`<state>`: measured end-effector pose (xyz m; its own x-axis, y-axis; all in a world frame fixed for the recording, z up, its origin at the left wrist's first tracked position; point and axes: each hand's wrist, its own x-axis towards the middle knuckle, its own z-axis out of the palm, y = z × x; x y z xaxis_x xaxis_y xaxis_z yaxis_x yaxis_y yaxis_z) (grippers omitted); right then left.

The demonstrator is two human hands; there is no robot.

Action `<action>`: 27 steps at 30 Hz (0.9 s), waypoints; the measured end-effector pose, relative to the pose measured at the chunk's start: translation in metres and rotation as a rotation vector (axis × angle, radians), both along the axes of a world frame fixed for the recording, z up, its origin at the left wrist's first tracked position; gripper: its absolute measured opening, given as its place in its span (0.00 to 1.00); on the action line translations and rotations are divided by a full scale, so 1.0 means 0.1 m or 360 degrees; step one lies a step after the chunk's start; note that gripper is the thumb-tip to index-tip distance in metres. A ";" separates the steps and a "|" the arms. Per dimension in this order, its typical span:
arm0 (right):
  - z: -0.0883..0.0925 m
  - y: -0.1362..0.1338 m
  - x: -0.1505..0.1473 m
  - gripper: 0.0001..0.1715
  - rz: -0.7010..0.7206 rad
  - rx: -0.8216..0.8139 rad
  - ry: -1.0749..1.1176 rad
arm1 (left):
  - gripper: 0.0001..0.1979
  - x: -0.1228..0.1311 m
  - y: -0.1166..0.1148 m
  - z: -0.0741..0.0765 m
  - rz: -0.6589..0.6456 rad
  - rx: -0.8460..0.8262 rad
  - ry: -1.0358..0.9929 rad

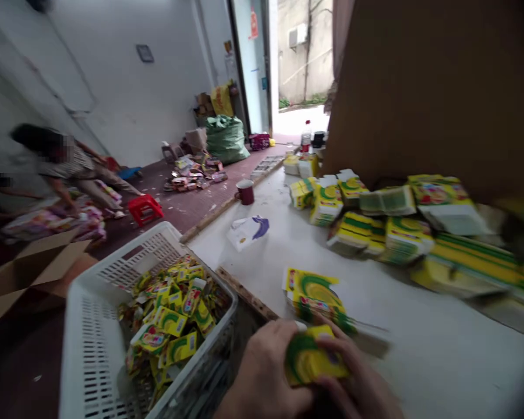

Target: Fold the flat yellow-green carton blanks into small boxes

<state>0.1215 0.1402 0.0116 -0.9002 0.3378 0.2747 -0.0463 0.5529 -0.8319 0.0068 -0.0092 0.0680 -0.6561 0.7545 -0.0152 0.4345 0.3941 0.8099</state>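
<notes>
Both of my hands grip one small yellow-and-green carton [312,361] at the near edge of the white table [419,349]. My left hand [262,378] wraps its left side with the thumb on top. My right hand [358,384] closes over its right side and bottom. Just beyond them lies a short stack of flat yellow-and-green cartons [317,294]. To the left stands a white plastic basket [91,326] holding several folded cartons of the same print.
Piles of flat cartons [375,224] cover the table's right side below a brown cardboard wall [419,87]. A dark red mug [245,191] and a white bag [247,230] sit further back. On the floor: a person [70,169] crouching, a red stool [145,208], an open cardboard box [30,273], a green sack [226,138].
</notes>
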 end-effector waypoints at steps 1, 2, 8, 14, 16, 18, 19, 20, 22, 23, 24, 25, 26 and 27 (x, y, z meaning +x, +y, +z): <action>0.04 -0.04 -0.01 0.19 -0.0036 0.0022 0.0027 | 0.23 0.01 0.00 -0.01 0.0007 0.0035 0.0012; 0.08 -0.07 -0.03 0.22 -0.0062 0.0001 0.0018 | 0.22 0.00 -0.01 -0.03 0.0029 0.0082 -0.0032; 0.32 0.15 -0.11 0.18 -0.0416 0.0040 0.0001 | 0.27 -0.31 -0.19 -0.09 0.0939 0.1435 -0.0757; 0.28 0.42 -0.38 0.14 -0.0559 0.0550 -0.0217 | 0.27 -0.47 -0.19 -0.14 0.1466 0.1622 -0.1675; 0.24 0.42 -0.47 0.15 -0.0494 0.0588 -0.0254 | 0.19 -0.37 -0.11 -0.17 0.1366 0.1518 -0.1792; 0.21 0.42 -0.51 0.15 -0.0466 0.0619 -0.0265 | 0.15 -0.26 -0.03 -0.20 0.1268 0.1485 -0.1803; 0.20 0.43 -0.52 0.14 -0.0468 0.0624 -0.0256 | 0.14 -0.21 0.00 -0.21 0.1212 0.1483 -0.1795; 0.19 0.44 -0.53 0.14 -0.0481 0.0622 -0.0240 | 0.14 -0.17 0.03 -0.23 0.1154 0.1486 -0.1783; 0.18 0.44 -0.52 0.15 -0.0541 0.0604 -0.0197 | 0.18 -0.09 0.07 -0.26 0.1045 0.1496 -0.1759; 0.18 0.43 -0.51 0.15 -0.0592 0.0572 -0.0171 | 0.19 -0.06 0.09 -0.29 0.0997 0.1505 -0.1741; 0.20 0.40 -0.49 0.15 -0.0643 0.0518 -0.0137 | 0.21 -0.02 0.10 -0.30 0.0950 0.1517 -0.1716; 0.22 0.36 -0.46 0.15 -0.0680 0.0438 -0.0095 | 0.22 0.02 0.11 -0.32 0.0910 0.1542 -0.1683; 0.24 0.30 -0.43 0.15 -0.0691 0.0338 -0.0044 | 0.24 0.06 0.13 -0.32 0.0886 0.1592 -0.1634; 0.27 0.22 -0.40 0.15 -0.0670 0.0219 0.0004 | 0.26 0.10 0.16 -0.31 0.0865 0.1655 -0.1576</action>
<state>0.0818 0.1622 0.0386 -0.6913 0.6350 0.3448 0.2046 0.6297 -0.7494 0.0170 0.0065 0.0371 -0.8921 0.3873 -0.2325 -0.4325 -0.5838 0.6871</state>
